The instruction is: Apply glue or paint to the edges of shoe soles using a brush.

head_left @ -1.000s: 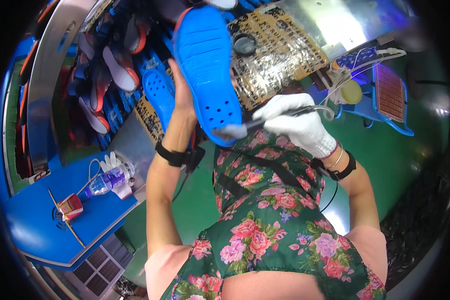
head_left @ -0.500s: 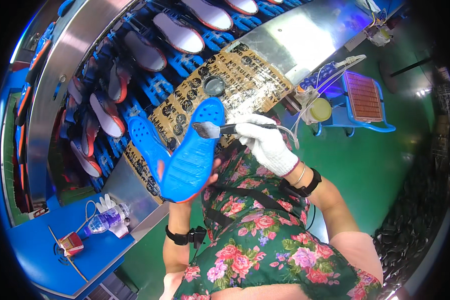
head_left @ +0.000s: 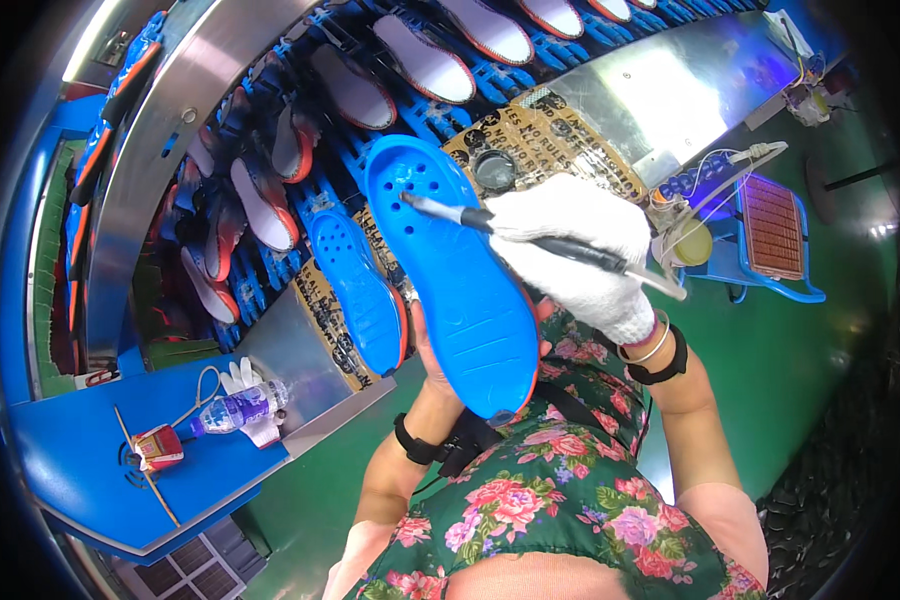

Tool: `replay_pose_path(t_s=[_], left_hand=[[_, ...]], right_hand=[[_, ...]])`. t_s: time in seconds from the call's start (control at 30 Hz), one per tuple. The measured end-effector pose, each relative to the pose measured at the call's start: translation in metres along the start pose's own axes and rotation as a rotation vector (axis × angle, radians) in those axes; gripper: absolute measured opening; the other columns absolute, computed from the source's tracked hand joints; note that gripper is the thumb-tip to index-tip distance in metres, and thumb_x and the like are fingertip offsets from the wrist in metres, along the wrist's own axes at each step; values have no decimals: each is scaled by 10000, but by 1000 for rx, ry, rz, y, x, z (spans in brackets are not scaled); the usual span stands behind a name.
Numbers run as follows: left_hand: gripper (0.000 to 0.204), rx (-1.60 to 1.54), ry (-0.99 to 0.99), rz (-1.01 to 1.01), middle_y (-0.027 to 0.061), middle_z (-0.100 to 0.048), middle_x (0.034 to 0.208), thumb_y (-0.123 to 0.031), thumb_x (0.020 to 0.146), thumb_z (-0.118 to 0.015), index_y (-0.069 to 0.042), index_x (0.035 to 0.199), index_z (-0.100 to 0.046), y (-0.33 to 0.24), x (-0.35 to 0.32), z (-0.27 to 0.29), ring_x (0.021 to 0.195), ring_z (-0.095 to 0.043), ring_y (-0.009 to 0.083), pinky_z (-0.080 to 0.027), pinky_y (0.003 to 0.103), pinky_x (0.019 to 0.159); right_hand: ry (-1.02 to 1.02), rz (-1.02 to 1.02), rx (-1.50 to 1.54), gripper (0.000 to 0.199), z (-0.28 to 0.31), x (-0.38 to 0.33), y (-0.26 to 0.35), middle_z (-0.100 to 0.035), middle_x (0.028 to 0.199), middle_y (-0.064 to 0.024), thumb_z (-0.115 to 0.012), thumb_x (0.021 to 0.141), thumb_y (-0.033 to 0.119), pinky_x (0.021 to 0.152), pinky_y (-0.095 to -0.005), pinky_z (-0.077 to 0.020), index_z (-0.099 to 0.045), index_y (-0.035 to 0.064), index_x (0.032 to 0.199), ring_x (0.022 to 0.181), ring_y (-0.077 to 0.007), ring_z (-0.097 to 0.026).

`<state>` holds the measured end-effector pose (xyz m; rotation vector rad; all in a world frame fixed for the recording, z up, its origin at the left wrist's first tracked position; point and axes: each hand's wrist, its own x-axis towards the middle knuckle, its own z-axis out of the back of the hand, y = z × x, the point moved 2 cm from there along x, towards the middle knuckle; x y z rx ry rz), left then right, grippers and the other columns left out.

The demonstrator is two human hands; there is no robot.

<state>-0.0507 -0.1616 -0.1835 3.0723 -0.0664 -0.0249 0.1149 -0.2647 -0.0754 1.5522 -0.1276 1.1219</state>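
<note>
My left hand [head_left: 430,350], bare, grips a blue shoe sole [head_left: 470,300] from beneath, its fingers wrapped round the edges and partly hidden. The sole is tilted, with its holed end pointing away from me. In a white knit glove, my right hand [head_left: 580,245] holds a brush [head_left: 444,210] with a black handle and a pale tube at its rear. The bristles are at the small holes in the sole, apparently touching it. Left of the held sole, a second blue sole [head_left: 355,295] with a red edge rests over the taped board [head_left: 600,165].
A round black cup [head_left: 495,171] stands on the board. Racks beyond carry several shoe uppers [head_left: 425,62]. On the blue table [head_left: 80,450] at left are a plastic bottle [head_left: 235,408], a white glove and a red box [head_left: 158,447]. A blue cart [head_left: 770,230] stands at right.
The held sole has come up closer and turned more upright. The brush has moved onto its holed end. My view has shifted, and the second sole now lies apart from my left hand.
</note>
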Motion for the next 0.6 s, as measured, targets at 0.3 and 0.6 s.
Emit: replay_pose_path(t_s=[0.3, 0.6], left_hand=[[1033, 698, -322, -109, 185, -337, 1618, -744, 851, -578, -162, 1621, -210, -18, -14, 15, 1458, -384, 407, -328, 618, 1187], [865, 483, -176, -232, 121, -356, 1625, -692, 954, -456, -161, 1611, -271, -34, -21, 50, 1472, -377, 362, -300, 565, 1216]], right_hand=[[120, 360, -331, 335, -31, -7, 17, -742, 1010, -124, -777, 744, 37, 699, -386, -568, -759, 51, 1078, 833, -290, -692], [108, 158, -199, 253, -24, -12, 10, -753, 1066, -133, -781, 806, 39, 803, -388, -565, -762, 64, 1057, 917, -300, -723]])
